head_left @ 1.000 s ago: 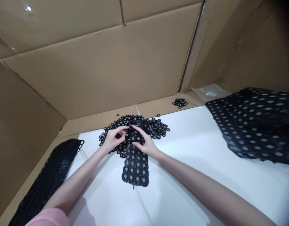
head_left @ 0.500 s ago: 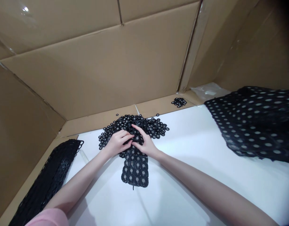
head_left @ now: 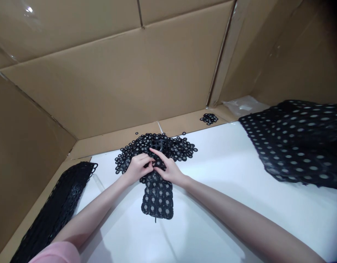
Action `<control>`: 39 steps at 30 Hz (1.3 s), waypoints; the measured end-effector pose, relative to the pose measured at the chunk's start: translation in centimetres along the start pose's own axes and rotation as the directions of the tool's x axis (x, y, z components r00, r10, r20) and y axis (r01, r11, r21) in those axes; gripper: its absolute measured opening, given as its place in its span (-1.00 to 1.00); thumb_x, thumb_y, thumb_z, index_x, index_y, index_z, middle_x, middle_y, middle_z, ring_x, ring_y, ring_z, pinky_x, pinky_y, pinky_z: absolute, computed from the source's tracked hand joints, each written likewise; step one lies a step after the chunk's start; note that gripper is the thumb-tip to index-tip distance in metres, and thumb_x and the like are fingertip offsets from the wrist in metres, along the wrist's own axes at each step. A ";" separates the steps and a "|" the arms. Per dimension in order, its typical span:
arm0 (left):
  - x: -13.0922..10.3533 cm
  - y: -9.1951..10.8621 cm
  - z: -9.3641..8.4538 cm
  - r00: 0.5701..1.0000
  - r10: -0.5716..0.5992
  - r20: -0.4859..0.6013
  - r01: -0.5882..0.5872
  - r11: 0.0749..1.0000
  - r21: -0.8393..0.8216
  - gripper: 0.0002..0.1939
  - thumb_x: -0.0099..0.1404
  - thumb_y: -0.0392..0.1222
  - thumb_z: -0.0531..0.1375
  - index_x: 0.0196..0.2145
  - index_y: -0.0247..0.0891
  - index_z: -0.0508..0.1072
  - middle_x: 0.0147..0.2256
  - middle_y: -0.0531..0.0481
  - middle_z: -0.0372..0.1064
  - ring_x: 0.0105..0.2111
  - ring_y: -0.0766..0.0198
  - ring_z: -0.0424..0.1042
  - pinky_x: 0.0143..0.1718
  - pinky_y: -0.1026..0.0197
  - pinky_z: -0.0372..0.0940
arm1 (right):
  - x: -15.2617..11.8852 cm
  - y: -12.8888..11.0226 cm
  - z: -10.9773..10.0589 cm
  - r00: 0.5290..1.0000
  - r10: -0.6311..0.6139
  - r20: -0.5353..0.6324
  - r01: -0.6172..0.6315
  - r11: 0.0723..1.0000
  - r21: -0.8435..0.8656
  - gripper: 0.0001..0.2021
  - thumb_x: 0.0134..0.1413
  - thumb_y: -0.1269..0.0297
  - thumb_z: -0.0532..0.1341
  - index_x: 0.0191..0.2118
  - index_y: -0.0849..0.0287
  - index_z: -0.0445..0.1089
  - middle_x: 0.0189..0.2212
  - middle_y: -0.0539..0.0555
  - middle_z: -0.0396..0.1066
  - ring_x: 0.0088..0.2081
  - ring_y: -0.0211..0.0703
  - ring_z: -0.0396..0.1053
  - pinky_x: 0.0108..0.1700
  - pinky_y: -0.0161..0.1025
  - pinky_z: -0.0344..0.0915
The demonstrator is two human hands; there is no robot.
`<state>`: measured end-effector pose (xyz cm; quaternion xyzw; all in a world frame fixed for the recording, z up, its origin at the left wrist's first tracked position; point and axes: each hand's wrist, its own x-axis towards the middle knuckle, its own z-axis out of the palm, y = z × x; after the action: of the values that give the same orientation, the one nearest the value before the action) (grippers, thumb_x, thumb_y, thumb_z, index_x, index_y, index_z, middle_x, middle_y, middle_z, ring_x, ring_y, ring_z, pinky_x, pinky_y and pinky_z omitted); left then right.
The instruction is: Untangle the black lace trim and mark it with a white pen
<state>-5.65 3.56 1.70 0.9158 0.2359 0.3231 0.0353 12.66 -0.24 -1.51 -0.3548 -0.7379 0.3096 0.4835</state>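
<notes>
A heap of small black rings (head_left: 182, 146) lies at the centre of the white table. From it a black sheet of joined rings with pale round centres (head_left: 157, 199) runs toward me. My left hand (head_left: 139, 167) is over the sheet's far part, thumb and fingers pinched together; what lies between the tips is too small to name. Close beside it on the right is my right hand (head_left: 168, 168), forefinger stretched over the rings and thumb apart from it, its thumb tip near my left fingertips.
A long black bundle (head_left: 56, 204) lies at the left edge. A large black dotted sheet (head_left: 300, 146) covers the right side. Near the cardboard wall (head_left: 130, 84) sit a small ring cluster (head_left: 209, 118) and a clear plastic bag (head_left: 245, 105). A pale strip (head_left: 98, 182) lies left.
Both hands have shifted slightly over the rings. My right forefinger has moved a little left and nearer to me, and more of the dark patch beyond it shows.
</notes>
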 end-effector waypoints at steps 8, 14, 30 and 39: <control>-0.1 -0.1 -0.5 0.995 -0.066 0.070 0.078 0.980 -0.186 -0.82 0.36 -0.20 0.13 -0.21 -0.30 0.50 -0.38 -0.08 0.45 -0.38 0.28 0.41 -0.32 0.25 0.34 | 0.1 0.3 0.0 0.998 0.021 -0.051 -0.020 1.000 0.019 -0.29 0.04 0.39 0.22 0.31 0.00 0.03 0.26 0.06 0.17 0.24 -0.01 0.20 0.26 -0.02 0.17; 0.1 -0.4 -1.0 0.945 -0.309 -0.112 0.274 0.930 -0.246 -0.82 0.31 -0.27 0.15 -0.40 -0.25 0.54 -0.45 0.00 0.46 -0.46 0.31 0.42 -0.38 0.28 0.32 | 0.0 0.3 0.0 0.999 0.039 -0.002 -0.039 0.999 0.033 -0.32 0.05 0.37 0.22 0.30 -0.02 0.05 0.23 0.05 0.22 0.17 0.00 0.29 0.22 0.00 0.23; 1.2 -5.1 -2.1 0.931 -0.343 -0.129 0.356 0.929 0.102 -0.77 0.34 -0.13 0.15 -0.11 -0.23 0.50 -0.26 -0.07 0.48 -0.27 0.18 0.40 -0.19 0.15 0.31 | 0.2 -0.3 -0.4 0.997 0.065 -0.052 -0.062 0.996 0.065 -0.38 0.00 0.38 0.24 0.21 0.05 0.13 0.16 0.11 0.31 0.12 0.01 0.35 0.19 -0.02 0.26; 1.7 -2.9 -3.4 0.976 -0.214 -0.037 0.216 0.974 0.061 -0.66 0.38 -0.12 0.11 0.08 -0.20 0.38 -0.04 -0.14 0.37 -0.04 0.10 0.31 0.03 0.02 0.23 | 0.2 0.5 -0.3 0.993 0.097 -0.069 -0.086 0.986 0.140 -0.35 0.02 0.36 0.25 0.24 0.06 0.07 0.08 0.13 0.38 0.08 -0.01 0.38 0.20 0.02 0.24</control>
<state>-7.75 6.62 4.69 0.8806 0.3446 0.3232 0.0370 12.96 0.25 -1.74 -0.3658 -0.6789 0.3677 0.5197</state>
